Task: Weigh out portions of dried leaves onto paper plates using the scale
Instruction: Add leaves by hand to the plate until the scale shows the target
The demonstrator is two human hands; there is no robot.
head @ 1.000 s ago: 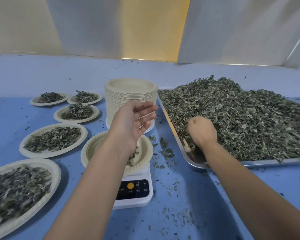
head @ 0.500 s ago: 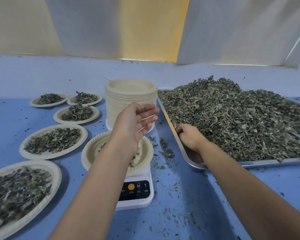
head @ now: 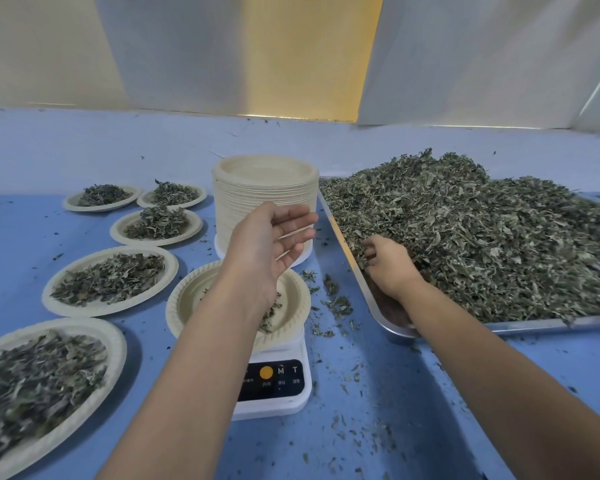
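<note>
The left hand (head: 271, 244) hovered over the paper plate (head: 174, 310) on the scale (head: 274, 407), fingers straight and slightly apart, holding nothing. A few leaf scraps lay on that plate. The right hand (head: 388, 261) was in the metal tray (head: 534, 325), fingers curled into the near left edge of the dried leaves (head: 465, 237). Five filled plates (head: 84, 310) lay to the left; a stack of empty plates (head: 267, 188) stood behind the scale.
</note>
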